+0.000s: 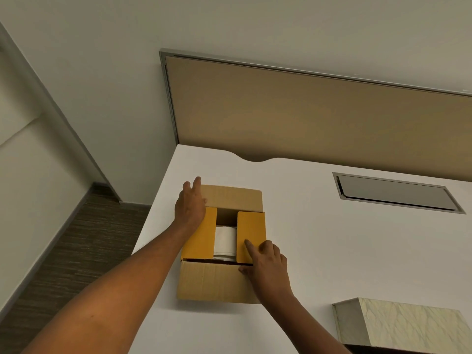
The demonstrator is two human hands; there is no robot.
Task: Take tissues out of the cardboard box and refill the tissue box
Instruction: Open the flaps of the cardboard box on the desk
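Note:
A brown cardboard box [217,282] sits on the white desk [332,251] with its long flaps folded out. Its two yellow inner flaps lie partly over the opening. Between them shows a white pack of tissues [225,240]. My left hand [190,205] rests on the far left corner, fingers spread over the far flap. My right hand [268,264] touches the right yellow flap with the index finger, thumb at the near flap's edge. The pale patterned tissue box [408,325] stands at the lower right, apart from both hands.
A grey cable hatch [396,192] is set into the desk at the right. A tan partition panel [319,116] rises behind the desk. The desk's left edge runs beside dark carpet [76,251] and a white wall.

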